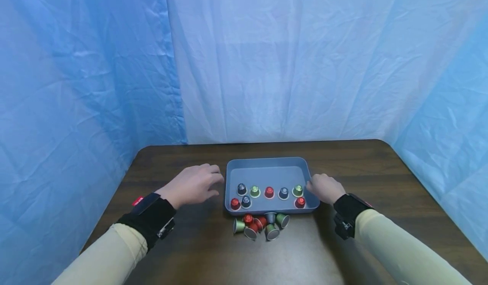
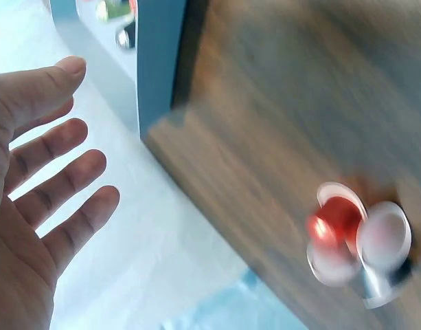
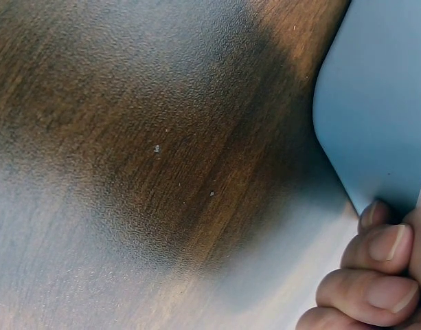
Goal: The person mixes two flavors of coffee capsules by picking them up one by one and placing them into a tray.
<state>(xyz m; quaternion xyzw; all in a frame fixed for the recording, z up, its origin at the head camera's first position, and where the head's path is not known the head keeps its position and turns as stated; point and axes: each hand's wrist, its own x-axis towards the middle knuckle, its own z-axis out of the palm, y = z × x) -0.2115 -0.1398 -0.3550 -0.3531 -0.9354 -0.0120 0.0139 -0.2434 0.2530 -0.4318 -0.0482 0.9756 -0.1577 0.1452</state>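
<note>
Resting against the right rim of the blue tray [image 1: 267, 163], the right hand [image 1: 324, 188] has its fingers [image 3: 375, 292] curled at the tray's outer wall, touching it; whether they truly grip the rim I cannot tell. On the other side of the tray, the left hand [image 1: 194, 184] hovers just beside the left rim without touching it, fingers [image 2: 73, 175] spread and relaxed, holding nothing. Inside the tray stand seven coffee capsules [image 1: 269, 192]: a row of five runs across the middle in blue, green, red, blue, green, with a red and a blue one nearer the front-left corner and another red at the front-right corner. Just outside the tray's near edge, a heap of loose capsules [image 1: 261, 225] lies on the dark wooden table [image 1: 381, 179], red, green and grey ones tumbled together, some on their sides. Behind the tray, beyond the table's far edge, hangs a blue sheet [image 1: 267, 65]
</note>
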